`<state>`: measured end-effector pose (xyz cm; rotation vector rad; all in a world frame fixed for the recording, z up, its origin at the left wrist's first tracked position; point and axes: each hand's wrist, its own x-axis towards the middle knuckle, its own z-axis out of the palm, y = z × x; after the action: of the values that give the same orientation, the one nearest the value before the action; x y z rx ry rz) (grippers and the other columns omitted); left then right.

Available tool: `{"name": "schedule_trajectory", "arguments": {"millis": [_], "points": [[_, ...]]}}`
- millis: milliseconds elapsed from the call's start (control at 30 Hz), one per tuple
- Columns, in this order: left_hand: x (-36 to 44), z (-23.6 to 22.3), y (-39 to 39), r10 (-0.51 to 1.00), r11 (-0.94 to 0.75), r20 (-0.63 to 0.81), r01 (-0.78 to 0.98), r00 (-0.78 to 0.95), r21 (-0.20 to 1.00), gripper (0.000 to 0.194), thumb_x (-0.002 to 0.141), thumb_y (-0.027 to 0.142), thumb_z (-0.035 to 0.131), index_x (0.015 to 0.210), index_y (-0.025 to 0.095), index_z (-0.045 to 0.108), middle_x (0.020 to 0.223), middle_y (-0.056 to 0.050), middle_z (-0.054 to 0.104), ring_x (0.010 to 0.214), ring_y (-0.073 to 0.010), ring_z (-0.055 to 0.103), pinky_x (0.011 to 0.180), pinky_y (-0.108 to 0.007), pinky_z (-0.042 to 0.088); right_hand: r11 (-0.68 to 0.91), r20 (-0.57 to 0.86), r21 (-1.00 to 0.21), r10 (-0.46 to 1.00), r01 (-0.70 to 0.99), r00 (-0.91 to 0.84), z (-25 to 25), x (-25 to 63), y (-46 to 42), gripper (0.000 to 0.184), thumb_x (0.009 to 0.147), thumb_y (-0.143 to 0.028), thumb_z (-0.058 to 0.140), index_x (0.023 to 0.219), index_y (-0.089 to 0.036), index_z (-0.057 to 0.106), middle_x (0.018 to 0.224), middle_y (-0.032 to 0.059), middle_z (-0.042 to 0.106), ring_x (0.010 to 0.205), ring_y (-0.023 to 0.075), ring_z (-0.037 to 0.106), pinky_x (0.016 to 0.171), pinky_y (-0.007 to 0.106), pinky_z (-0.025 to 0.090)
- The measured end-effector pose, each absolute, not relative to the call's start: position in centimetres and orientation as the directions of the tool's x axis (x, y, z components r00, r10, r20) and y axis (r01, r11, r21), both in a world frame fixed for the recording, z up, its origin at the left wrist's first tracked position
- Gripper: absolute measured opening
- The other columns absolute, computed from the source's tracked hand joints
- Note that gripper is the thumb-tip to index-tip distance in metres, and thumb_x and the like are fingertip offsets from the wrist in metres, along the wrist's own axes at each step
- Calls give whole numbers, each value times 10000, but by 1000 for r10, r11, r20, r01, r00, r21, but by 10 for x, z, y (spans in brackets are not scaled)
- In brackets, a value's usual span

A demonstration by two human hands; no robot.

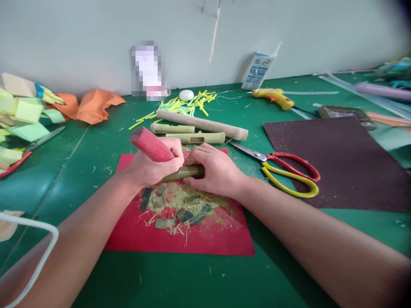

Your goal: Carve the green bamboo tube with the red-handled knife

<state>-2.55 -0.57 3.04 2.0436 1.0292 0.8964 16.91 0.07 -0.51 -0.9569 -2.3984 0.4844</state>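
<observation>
My left hand (154, 167) is wrapped round the thick red handle (150, 144) of a tool whose working end is hidden by my fingers. A greenish-brown bamboo tube (184, 173) lies below that fist, and my right hand (215, 169) grips its right end. Both hands are over a red sheet (224, 239). Chips of bamboo (165, 223), thin fibres and pale sawdust are scattered on the sheet around the tube. Just behind my hands lie a bamboo piece with a rectangular opening (212, 137), a notched bamboo piece (173, 128) and a longer pale stick (205, 124).
Scissors (260, 156) with red and yellow handles lie to the right, partly over a dark brown sheet (337, 167). Behind are yellow-green strips (204, 100), a white round object (186, 95) and a yellow glue gun (276, 98). Folded papers (28, 113) and another red-handled cutter (24, 160) are left.
</observation>
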Motion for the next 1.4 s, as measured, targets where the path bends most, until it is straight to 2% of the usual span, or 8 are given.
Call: {"name": "schedule_trajectory", "arguments": {"millis": [167,367,733,900,1100,1400], "points": [[-24,23,-11,846,-509,360,393,395,766,194,819,238,550,629,199,540,619,1,557,576,-127,498,551,-285,404,695,327,-470,709,543,-625,-4,169,1,191,701,-280,700,832,-157,636,856,64,667,820,210,526,720,316,397],[-19,19,-17,898,-439,370,501,237,746,172,812,223,560,643,190,559,625,10,575,593,-127,514,578,-273,436,693,339,-464,715,552,-612,-4,168,2,184,702,-274,691,838,-165,633,845,65,662,830,218,516,739,325,395],[-18,11,-13,909,-417,374,451,184,789,187,788,181,540,602,187,552,561,26,536,545,-114,483,545,-269,416,706,363,-455,703,543,-611,-5,168,1,166,694,-262,694,799,-159,617,814,58,646,805,207,506,717,318,395],[-17,9,-14,925,-374,375,305,55,876,181,788,181,558,608,191,578,515,39,530,456,-87,458,463,-240,391,691,340,-479,715,542,-611,-3,168,1,173,707,-249,676,851,-156,657,848,65,669,835,218,527,747,325,413],[-18,11,-15,917,-396,341,380,205,836,140,788,186,578,652,176,607,604,22,584,553,-97,522,536,-236,430,704,350,-452,705,548,-617,-4,168,1,185,709,-267,690,843,-144,657,828,60,663,806,206,515,722,317,397],[-14,13,-14,896,-443,405,407,181,799,204,770,174,533,565,169,538,560,21,525,539,-100,469,538,-265,378,701,355,-463,707,542,-612,-4,168,2,193,703,-255,691,854,-138,667,832,61,663,820,209,524,735,319,407]]}}
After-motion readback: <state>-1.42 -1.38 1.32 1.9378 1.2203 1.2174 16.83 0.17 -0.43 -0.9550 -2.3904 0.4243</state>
